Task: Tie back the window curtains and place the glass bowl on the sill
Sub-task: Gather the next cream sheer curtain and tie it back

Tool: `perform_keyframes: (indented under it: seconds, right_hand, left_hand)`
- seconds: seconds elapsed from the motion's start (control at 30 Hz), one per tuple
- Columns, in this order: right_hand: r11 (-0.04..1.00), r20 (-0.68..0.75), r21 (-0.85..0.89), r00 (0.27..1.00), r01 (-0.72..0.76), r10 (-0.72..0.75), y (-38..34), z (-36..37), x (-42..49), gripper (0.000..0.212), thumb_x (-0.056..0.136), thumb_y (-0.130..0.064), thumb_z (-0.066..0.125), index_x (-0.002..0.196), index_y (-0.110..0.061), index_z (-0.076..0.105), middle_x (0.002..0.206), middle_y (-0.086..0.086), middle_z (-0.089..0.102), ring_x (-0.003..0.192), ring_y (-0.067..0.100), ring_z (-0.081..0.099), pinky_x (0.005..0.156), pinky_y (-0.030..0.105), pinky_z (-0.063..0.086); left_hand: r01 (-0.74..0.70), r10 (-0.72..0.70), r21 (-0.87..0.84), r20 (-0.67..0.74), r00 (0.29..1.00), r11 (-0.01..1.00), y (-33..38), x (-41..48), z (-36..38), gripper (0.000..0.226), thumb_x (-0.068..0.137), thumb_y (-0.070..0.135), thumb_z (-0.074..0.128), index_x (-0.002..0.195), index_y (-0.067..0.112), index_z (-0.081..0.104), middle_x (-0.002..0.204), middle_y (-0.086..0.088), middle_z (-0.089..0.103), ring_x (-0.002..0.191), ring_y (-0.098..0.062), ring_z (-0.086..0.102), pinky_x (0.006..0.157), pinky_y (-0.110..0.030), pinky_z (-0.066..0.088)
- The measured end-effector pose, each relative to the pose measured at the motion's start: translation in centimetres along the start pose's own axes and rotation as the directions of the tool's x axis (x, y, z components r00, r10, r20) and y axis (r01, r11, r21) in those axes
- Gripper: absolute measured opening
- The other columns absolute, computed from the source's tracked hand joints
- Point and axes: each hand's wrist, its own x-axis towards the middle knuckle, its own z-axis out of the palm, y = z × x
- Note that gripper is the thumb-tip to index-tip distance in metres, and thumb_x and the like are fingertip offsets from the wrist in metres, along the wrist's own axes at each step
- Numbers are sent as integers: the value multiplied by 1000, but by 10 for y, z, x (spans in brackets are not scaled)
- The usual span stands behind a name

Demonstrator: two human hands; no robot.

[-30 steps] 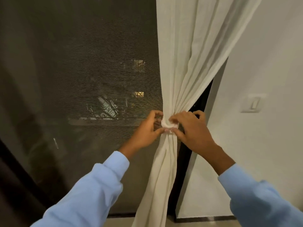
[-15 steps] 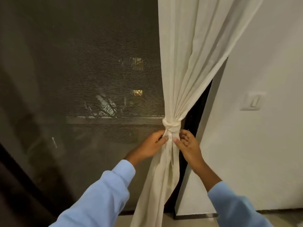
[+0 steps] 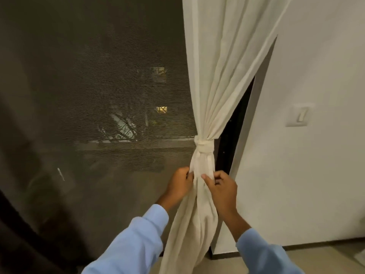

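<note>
The dark mesh window [image 3: 98,95] is flanked by a white wall [image 3: 316,56], with the cream curtain [image 3: 213,76] gathered at the window's right edge. Its fabric is pinched in the grip of the left hand [image 3: 180,184] and right hand [image 3: 223,190], just under the knot [image 3: 204,146] it's cinched by.

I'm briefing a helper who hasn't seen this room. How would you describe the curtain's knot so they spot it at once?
Find the dark mesh window; along its right edge hangs a cream curtain. Where the cloth gathers narrowest sits the knot, above the left hand and right hand. It is the only crosswise band among lengthwise folds.
</note>
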Motion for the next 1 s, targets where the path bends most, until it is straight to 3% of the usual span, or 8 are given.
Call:
perform_keyframes:
  seconds: [0.13, 0.2, 0.33, 0.43, 0.63, 0.73, 0.87, 1.0]
  right_hand:
    - [1000, 68, 8, 998, -18, 18, 7, 6, -8, 11, 85, -20, 76, 77, -26, 69, 78, -10, 71, 70, 3, 67, 63, 17, 49]
    - [999, 67, -3, 997, -42, 42, 13, 12, -15, 11, 88, -16, 72, 97, -21, 69, 99, -4, 68, 89, 8, 65, 76, 18, 49]
    - [996, 90, -83, 995, -36, 43, 28, 14, -23, 50, 93, -16, 64, 141, -14, 48, 145, 0, 43, 127, 10, 44, 107, 24, 36]
    - [995, 195, -39, 976, -95, 101, 31, 9, -27, 66, 94, -14, 60, 152, -17, 28, 148, -12, 32, 132, 3, 33, 104, 8, 27]
    - [970, 233, -57, 942, -235, 242, 44, -6, -46, 69, 98, -18, 56, 156, -19, 17, 157, -4, 30, 141, 13, 34, 108, 23, 29]
    - [946, 171, -102, 931, -309, 323, 58, -23, -57, 67, 99, -17, 56, 155, -19, 20, 158, -2, 31, 143, 18, 35, 107, 22, 29]
    - [924, 75, -160, 929, -348, 363, 75, -53, -67, 61, 100, -22, 53, 153, -21, 24, 157, 1, 34, 141, 21, 38, 115, 38, 35]
    - [912, -23, -136, 921, -388, 388, 89, -98, -67, 61, 98, -25, 56, 152, -21, 27, 153, 0, 40, 137, 21, 43, 110, 40, 41]
  left_hand:
    - [-3, 4, -41, 13, 1000, 999, 0, -11, 6, 23, 94, 6, 47, 81, 7, 65, 71, 7, 61, 66, -5, 56, 57, -15, 39]
    - [-9, 8, 51, 15, 1000, 999, -1, -15, 11, 22, 97, 10, 43, 89, 7, 64, 80, 4, 64, 73, -10, 60, 63, -20, 42]
    - [2, -24, 266, 79, 997, 964, -19, -24, 25, 29, 100, 24, 37, 88, 9, 58, 87, -9, 66, 78, -25, 63, 73, -38, 52]
    - [25, -76, 358, 127, 989, 933, -28, -34, 32, 26, 97, 30, 42, 83, 12, 53, 88, -8, 65, 78, -26, 62, 73, -39, 54]
    - [-16, -96, 490, 202, 975, 872, -27, -39, 50, 34, 94, 37, 47, 74, 12, 56, 78, -7, 65, 74, -27, 64, 67, -34, 53]
    - [-49, -67, 434, 247, 967, 900, -17, -43, 72, 33, 95, 36, 48, 73, 13, 59, 75, -5, 65, 69, -22, 61, 60, -29, 47]
    - [-104, 10, 272, 326, 945, 957, -4, -47, 113, 25, 94, 37, 50, 88, 20, 66, 80, 5, 67, 72, -12, 61, 70, -34, 55]
    - [-142, 64, 178, 388, 919, 974, 21, -54, 153, 26, 95, 42, 50, 106, 22, 63, 98, 7, 68, 87, -9, 63, 79, -26, 54]
